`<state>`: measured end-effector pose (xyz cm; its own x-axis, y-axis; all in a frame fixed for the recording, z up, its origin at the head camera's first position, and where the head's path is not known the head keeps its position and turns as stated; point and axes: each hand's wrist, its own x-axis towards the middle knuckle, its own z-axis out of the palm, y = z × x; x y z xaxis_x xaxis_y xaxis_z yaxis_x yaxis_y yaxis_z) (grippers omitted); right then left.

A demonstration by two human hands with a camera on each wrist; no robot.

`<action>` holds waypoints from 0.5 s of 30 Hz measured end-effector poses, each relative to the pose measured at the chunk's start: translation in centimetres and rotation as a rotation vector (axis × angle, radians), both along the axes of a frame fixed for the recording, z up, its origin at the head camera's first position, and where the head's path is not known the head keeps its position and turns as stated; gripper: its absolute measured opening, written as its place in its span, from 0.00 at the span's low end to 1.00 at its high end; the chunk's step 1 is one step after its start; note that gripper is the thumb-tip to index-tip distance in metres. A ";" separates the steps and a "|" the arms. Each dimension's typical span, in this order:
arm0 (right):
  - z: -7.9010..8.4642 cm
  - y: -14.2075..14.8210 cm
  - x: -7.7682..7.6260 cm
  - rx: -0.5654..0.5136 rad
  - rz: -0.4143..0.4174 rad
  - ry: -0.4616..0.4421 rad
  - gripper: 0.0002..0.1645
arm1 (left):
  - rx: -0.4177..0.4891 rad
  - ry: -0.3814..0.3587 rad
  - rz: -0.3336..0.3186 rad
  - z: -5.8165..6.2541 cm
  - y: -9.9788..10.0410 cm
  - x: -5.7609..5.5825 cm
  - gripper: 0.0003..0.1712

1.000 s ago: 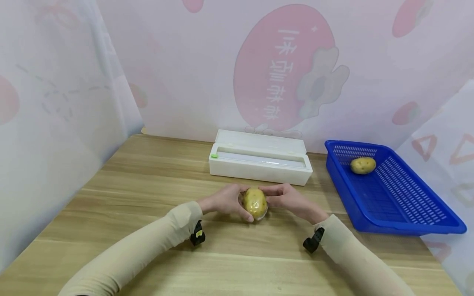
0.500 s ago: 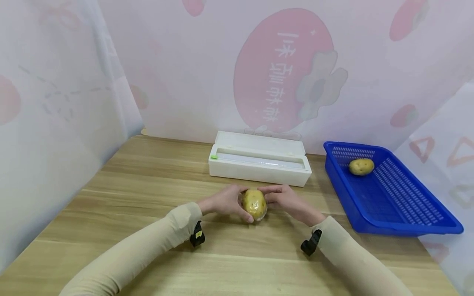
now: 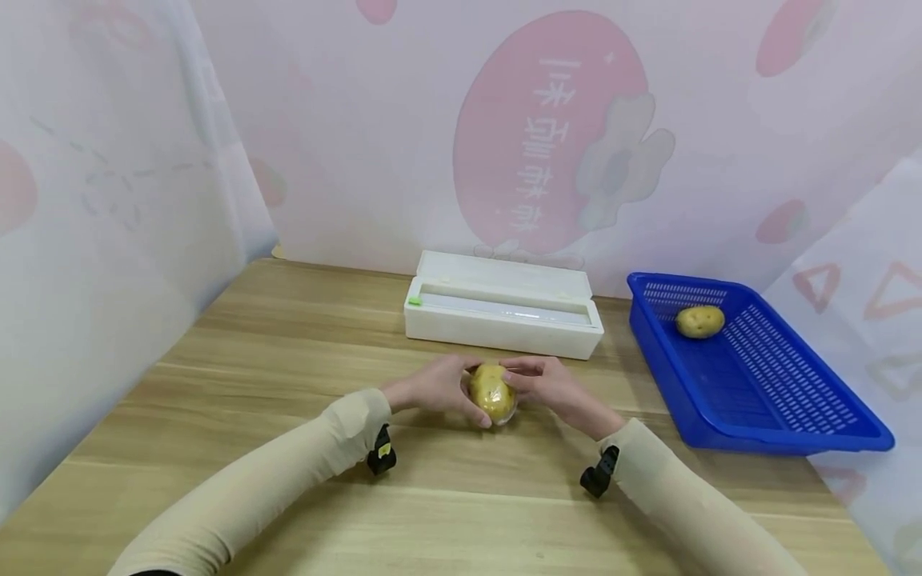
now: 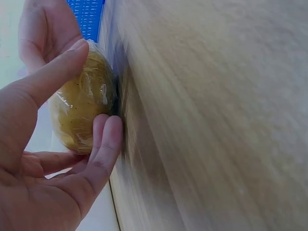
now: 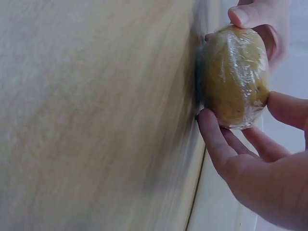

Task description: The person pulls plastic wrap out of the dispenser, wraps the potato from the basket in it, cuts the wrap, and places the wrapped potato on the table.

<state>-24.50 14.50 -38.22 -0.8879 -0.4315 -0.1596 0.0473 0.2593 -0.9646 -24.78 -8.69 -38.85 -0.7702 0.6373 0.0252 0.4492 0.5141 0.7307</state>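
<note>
A yellow potato [image 3: 493, 395] wrapped in shiny clear plastic film [image 5: 245, 62] is between my two hands, close over the wooden table. My left hand [image 3: 439, 390] grips it from the left, thumb at the near side and fingers around the far side. From the right, my right hand [image 3: 560, 394] holds it with the thumb on its upper side and the fingers at its far edge. In the right wrist view, film creases run along the potato, and my right fingertips [image 5: 208, 118] reach between it and the tabletop.
Behind the hands stands a long white cling film box [image 3: 500, 330] with its lid raised and a small green piece at its left end. To the right, a blue plastic basket [image 3: 720, 436] holds another potato [image 3: 700, 322]. The wooden table [image 3: 288, 344] meets a printed curtain at the back.
My right thumb has come in from the side onto the potato's upper right. The left hand keeps its grip. The potato has barely moved.
</note>
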 end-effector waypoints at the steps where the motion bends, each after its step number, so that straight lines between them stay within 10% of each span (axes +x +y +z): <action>1: 0.1 0.0 0.0 0.000 0.001 -0.001 0.25 | 0.010 0.001 0.001 0.0 -0.1 0.0 0.50; 15: 1.2 -0.4 0.8 -0.032 -0.006 -0.011 0.30 | 0.126 -0.036 0.062 0.8 -4.9 0.1 0.56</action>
<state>-23.73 14.07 -37.04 -0.8887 -0.4311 -0.1558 0.0595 0.2285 -0.9717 -24.72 -13.62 -38.04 -0.8097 0.5821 0.0740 0.3920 0.4428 0.8064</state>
